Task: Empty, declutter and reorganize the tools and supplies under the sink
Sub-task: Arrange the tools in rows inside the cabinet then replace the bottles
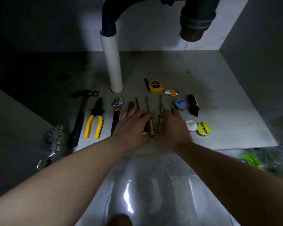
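A white pipe (112, 62) blocks centre-rear; cabinet floor (178, 66) rightward lies open.

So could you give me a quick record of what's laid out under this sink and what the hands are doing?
Place: cabinet floor, white drain pipe at the back
Row, left end: hammer, yellow-handled pliers, adjustable wrench
Row, middle: yellow-black screwdriver
Back right: tape measure, hex keys
Front right: PVC tape roll
Left hand: lies flat over tools in the middle
Right hand: at a second screwdriver, grip unclear
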Tool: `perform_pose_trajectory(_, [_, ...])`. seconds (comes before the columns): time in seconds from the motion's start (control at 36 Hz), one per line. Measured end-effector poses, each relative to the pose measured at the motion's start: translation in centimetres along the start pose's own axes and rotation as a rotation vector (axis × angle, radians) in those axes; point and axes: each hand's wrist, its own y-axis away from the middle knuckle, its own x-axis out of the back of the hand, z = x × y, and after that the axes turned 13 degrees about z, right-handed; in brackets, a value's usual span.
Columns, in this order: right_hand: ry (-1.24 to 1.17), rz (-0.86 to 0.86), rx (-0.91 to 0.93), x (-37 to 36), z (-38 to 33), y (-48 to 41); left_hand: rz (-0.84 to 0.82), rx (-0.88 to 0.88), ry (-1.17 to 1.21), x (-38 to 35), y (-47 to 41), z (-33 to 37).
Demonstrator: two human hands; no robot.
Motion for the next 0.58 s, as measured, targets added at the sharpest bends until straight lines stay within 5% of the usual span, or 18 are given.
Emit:
perform_pose_trajectory(0.33, [-0.047, 0.010, 0.138, -2.0, -2.9, 0.8, 0.008, 0.043, 0.098, 0.5, 1.9, -2.6])
perform_pose_trajectory(0.58, [-0.091, -0.163, 0.185, -3.4, -4.3, 1.1, -0.058, 0.120, 0.205, 1.7, 3.1, -4.4])
